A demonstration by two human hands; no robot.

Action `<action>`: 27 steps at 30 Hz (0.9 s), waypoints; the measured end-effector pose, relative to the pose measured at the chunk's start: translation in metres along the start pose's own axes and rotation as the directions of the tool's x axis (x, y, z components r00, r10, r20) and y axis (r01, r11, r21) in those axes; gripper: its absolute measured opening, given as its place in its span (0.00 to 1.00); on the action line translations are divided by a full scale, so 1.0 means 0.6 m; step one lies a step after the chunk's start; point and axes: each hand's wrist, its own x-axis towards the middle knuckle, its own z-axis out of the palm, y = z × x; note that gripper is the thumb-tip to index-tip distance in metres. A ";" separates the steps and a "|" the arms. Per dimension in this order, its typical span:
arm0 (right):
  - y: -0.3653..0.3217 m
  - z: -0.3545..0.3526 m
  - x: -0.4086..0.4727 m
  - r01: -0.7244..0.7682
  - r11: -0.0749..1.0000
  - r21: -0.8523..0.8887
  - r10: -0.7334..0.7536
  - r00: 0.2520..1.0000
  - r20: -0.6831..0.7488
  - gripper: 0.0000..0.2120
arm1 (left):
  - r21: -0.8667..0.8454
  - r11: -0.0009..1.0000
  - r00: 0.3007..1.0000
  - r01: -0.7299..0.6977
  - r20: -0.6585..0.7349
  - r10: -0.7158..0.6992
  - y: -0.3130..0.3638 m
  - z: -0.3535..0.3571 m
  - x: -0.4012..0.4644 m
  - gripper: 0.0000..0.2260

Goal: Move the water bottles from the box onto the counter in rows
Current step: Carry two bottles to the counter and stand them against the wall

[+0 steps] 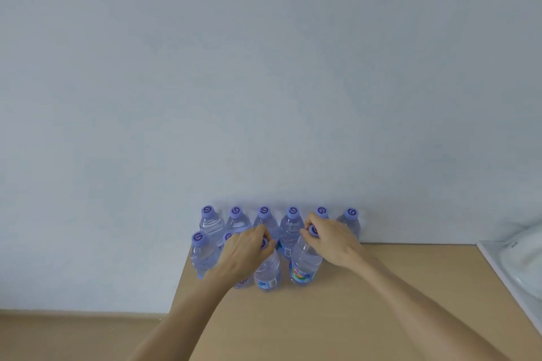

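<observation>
Ten water bottles [290, 231] stand on the counter [366, 302], all clear with purple caps. Six of them form the back row against the wall. Four stand in the front row, one of these largely hidden behind the left hand [245, 255] so that only part of its cap and base shows. Two hands are in view, the left one and the right hand [331, 239], each at the cap of one front-row bottle. One white basin-like object [525, 261] shows at the right edge.
</observation>
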 end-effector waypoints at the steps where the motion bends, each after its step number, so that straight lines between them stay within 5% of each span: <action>1: -0.002 0.002 0.001 -0.012 1.000 -0.007 0.012 1.000 -0.003 0.09 | -0.001 1.000 1.000 -0.019 0.011 0.019 -0.005 0.002 0.006 0.11; 17: -0.009 0.042 0.008 0.018 0.997 0.077 -0.022 0.998 0.053 0.12 | 0.108 0.986 0.974 -0.130 0.199 0.107 -0.034 0.003 0.029 0.11; 27: 0.030 0.093 -0.012 -0.170 0.953 0.249 0.117 0.970 0.212 0.32 | 0.018 1.000 0.983 -0.019 0.183 0.015 -0.034 0.010 0.015 0.14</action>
